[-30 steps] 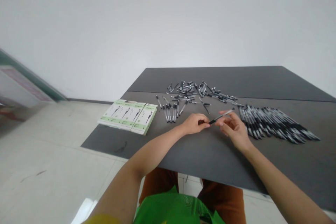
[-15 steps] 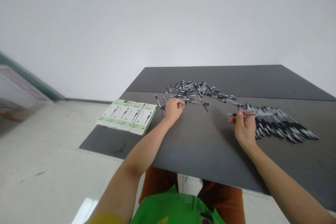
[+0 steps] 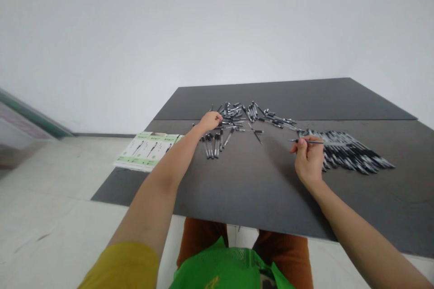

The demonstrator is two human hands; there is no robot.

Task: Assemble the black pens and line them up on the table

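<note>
My right hand (image 3: 309, 158) pinches a pen (image 3: 313, 142) held level, its thin tip pointing left. Just behind and right of that hand lies a dense row of black-and-clear pens (image 3: 359, 153), side by side on the dark table. At the left edge of a loose pile of pens and caps (image 3: 233, 110), my left hand (image 3: 210, 120) has its fingers curled together; what they grip, if anything, is too small to make out. Closer to me, below the left hand, several pens (image 3: 213, 145) lie fanned out.
Green-and-white pen boxes (image 3: 145, 149) lie at the table's left edge, partly behind my left forearm. A seam crosses the dark table (image 3: 251, 180). Beyond its far edge stands a white wall (image 3: 217, 22). More scattered pens (image 3: 280, 122) stretch between the pile and the row.
My left hand has moved away from me and to the left, to the pile's edge, uncovering the fanned pens. My right hand still holds the pen. The view has shifted slightly.
</note>
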